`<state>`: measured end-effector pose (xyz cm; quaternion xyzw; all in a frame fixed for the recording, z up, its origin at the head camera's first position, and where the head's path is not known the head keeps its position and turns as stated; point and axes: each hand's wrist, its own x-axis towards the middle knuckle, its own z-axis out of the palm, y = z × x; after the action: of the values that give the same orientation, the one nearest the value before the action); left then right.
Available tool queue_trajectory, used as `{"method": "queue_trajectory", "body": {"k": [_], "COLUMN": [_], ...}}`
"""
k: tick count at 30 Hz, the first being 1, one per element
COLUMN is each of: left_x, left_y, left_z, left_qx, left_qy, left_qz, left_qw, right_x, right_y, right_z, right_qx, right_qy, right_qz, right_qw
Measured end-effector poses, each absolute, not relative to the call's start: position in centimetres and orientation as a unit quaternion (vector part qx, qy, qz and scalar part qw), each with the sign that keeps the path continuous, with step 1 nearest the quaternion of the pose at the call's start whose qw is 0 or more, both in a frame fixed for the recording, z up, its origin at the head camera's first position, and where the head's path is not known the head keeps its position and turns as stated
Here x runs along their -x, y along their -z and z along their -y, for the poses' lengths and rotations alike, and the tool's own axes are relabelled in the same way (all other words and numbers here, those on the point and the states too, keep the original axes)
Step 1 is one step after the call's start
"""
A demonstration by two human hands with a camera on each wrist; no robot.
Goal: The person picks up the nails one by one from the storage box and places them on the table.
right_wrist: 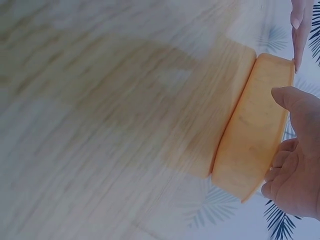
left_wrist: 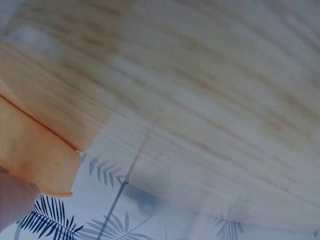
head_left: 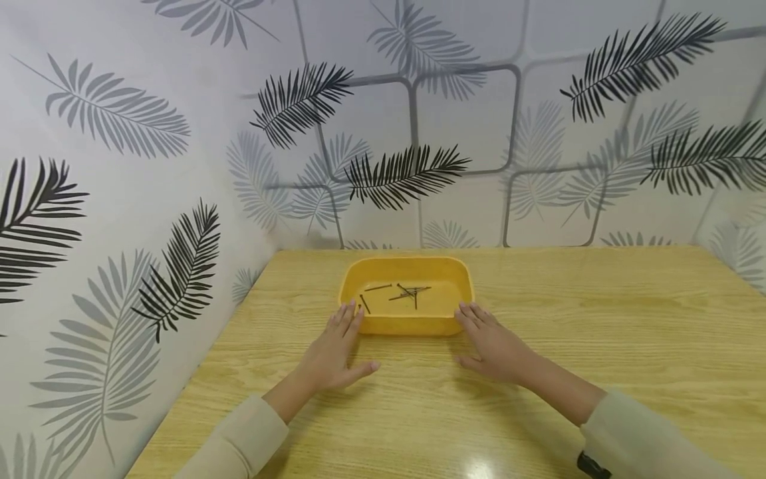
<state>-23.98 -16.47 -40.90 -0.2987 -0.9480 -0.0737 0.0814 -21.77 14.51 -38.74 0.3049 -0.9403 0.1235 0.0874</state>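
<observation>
A shallow yellow plastic tray [head_left: 407,325] sits on the wooden table, with several thin dark nails [head_left: 413,293] lying loose on its floor. My left hand [head_left: 335,349] rests its straight fingers on the near left corner of the rim, thumb spread to the side. At the near right corner, the fingertips of my right hand [head_left: 495,346] touch the rim. The right wrist view shows the tray's front wall [right_wrist: 250,130] beside the right hand [right_wrist: 300,150]. Only a little of the left hand [left_wrist: 15,200] enters the left wrist view.
The wood-grain table [head_left: 598,319] extends to both sides of the tray and toward me. Behind it and along the left stands a pale wall covering [head_left: 467,206] printed with leaves. A dark band [head_left: 592,464] shows under the right sleeve.
</observation>
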Motion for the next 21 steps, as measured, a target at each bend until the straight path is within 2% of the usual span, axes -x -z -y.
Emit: {"method": "queue_trajectory", "body": {"k": [11,21], "left_x": [23.6,22.7], "left_y": [41.1,40.9], "left_z": [16.3,16.0], "left_qx": [0.303,0.303], "left_qy": [0.068,0.076], "left_qz": [0.945,0.946], "left_qw": [0.098,0.090], "right_x": [21.1,20.5], "right_y": [38.7,38.9], "right_z": [-14.8,-15.0], "right_qx": [-0.306,-0.310], "right_qy": [-0.112,-0.108], "right_qz": [0.941,0.939], "right_qw": [0.091,0.104]}}
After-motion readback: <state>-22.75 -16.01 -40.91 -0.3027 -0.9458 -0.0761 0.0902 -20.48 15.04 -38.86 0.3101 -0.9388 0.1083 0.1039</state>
